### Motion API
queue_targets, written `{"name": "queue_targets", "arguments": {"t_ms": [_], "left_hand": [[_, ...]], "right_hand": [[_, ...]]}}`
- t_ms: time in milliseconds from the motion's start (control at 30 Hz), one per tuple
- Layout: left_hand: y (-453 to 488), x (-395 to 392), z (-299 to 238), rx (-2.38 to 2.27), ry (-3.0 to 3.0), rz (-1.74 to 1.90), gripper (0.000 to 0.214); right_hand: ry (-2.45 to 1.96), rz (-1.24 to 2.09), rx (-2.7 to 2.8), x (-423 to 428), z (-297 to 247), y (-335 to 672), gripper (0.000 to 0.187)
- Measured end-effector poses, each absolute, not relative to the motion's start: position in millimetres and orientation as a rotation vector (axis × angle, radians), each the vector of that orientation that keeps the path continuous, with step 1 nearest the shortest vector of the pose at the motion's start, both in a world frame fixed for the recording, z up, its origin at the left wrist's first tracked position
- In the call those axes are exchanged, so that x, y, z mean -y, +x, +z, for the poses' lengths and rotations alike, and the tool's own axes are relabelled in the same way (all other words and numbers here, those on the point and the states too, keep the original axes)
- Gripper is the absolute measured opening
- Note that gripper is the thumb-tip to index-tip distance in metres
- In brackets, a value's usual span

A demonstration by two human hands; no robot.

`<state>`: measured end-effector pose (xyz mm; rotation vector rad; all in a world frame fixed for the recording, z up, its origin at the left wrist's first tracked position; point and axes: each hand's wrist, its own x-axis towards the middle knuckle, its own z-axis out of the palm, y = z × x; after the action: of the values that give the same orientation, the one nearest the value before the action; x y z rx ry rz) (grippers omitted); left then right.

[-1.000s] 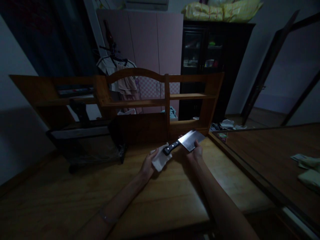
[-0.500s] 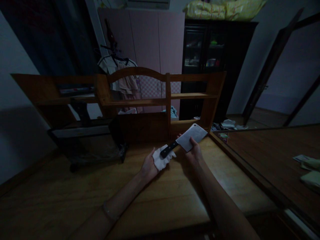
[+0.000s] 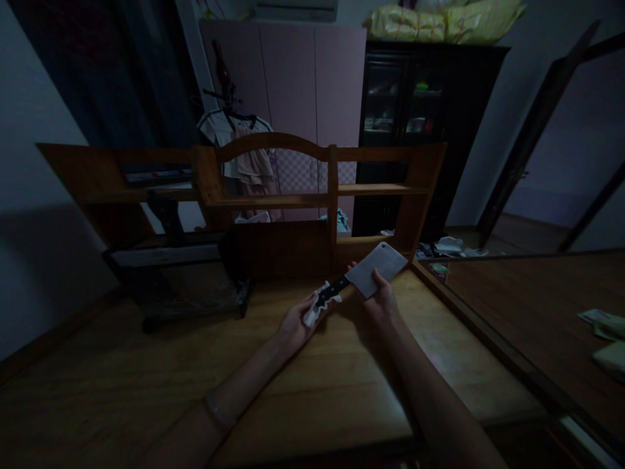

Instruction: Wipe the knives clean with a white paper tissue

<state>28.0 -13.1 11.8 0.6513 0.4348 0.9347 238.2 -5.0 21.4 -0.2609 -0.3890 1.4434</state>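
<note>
A cleaver [image 3: 378, 267] with a broad steel blade and a black riveted handle [image 3: 331, 292] is held above the wooden desk [image 3: 273, 384]. My right hand [image 3: 381, 299] pinches the blade's lower edge, thumb on the flat side. My left hand [image 3: 293, 324] is closed on a white cloth [image 3: 315, 307] wrapped round the end of the handle. Both forearms reach forward from the bottom of the view.
A wooden hutch with open shelves [image 3: 336, 190] stands at the desk's back edge, just behind the cleaver. A dark wooden surface [image 3: 537, 306] lies to the right with pale cloths [image 3: 605, 322] on it. Behind stand a pink wardrobe [image 3: 293, 85] and a dark cabinet [image 3: 415, 117].
The blade has tilted from a dark glinting face to a flat pale one. The cloth in my left hand has bunched up tighter around the handle's end.
</note>
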Motion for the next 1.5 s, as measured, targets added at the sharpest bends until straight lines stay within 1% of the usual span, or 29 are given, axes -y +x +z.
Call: {"name": "queue_targets", "arguments": {"t_ms": [133,333,700,867,1033,1200,1367,1500], "left_hand": [[31.6,11.4,2.7,-0.422,0.811,1.002,0.032],[28.9,10.2,-1.0,-0.54,0.921,1.06,0.044],[24.2,8.2,0.7,-0.619,0.922,1.134,0.041],[27.6,10.8,0.7,-0.619,0.972,1.122,0.046],[29.4,13.5,-2.2,-0.746,1.127,1.095,0.048],[29.6,16.8,4.3,-0.862,1.277,1.123,0.051],[29.2,18.8,8.5,-0.946,1.484,1.229,0.044],[28.6,19.8,8.3,-0.973,1.536,1.275,0.041]], "right_hand": [[-0.271,1.45,0.355,7.4,23.8,238.0,0.041],[-0.312,1.46,0.365,6.1,21.8,239.9,0.041],[-0.312,1.434,0.343,4.6,21.9,238.7,0.042],[-0.318,1.491,0.35,2.3,18.2,239.2,0.041],[-0.402,1.566,0.447,1.5,12.4,231.2,0.041],[-0.459,1.571,0.49,5.5,17.4,220.6,0.039],[-0.494,1.55,0.551,12.4,26.5,209.4,0.038],[-0.555,1.567,0.617,15.8,28.1,198.7,0.039]]}}
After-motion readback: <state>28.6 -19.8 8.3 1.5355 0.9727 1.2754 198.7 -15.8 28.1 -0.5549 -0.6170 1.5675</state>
